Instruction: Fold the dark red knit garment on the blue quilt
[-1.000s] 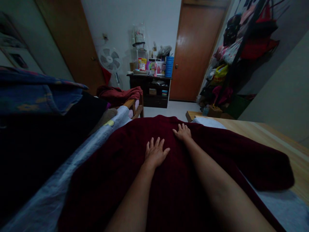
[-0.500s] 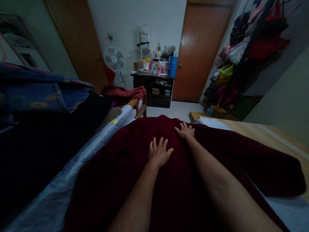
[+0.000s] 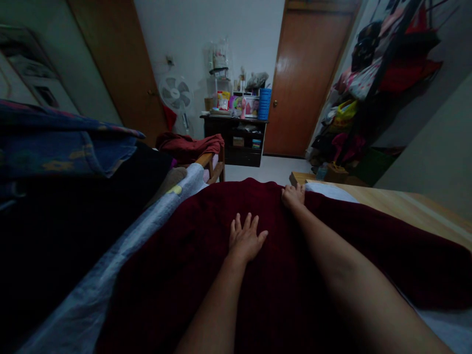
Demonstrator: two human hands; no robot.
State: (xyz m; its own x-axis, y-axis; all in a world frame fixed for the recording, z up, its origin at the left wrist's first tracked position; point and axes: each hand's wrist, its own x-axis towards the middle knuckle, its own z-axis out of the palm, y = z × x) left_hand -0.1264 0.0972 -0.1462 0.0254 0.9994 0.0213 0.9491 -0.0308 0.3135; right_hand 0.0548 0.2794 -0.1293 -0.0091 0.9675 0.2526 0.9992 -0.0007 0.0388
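A dark red long-sleeved sweater (image 3: 177, 246) lies spread over a pale blue-grey sheet (image 3: 110, 255), with one sleeve stretching off to the right. My left hand (image 3: 248, 240) rests flat on the middle of the sweater, fingers spread. Farther away and to the right, my right hand (image 3: 294, 196) is at the sweater's far edge near the shoulder, its fingers curled down and closed on the cloth. The fingertips of that hand are partly hidden.
Dark clothes and a folded blue denim garment (image 3: 66, 152) are piled on the left. A wooden board (image 3: 413, 204) borders the right side. Beyond the far edge stand a fan (image 3: 176, 93), a dark cabinet (image 3: 241, 156) and a door (image 3: 302, 83); bags (image 3: 363, 83) hang at right.
My right hand has slid a little rightward along the sweater's far edge, and its spread fingers have curled in. My left hand stays flat in nearly the same place.
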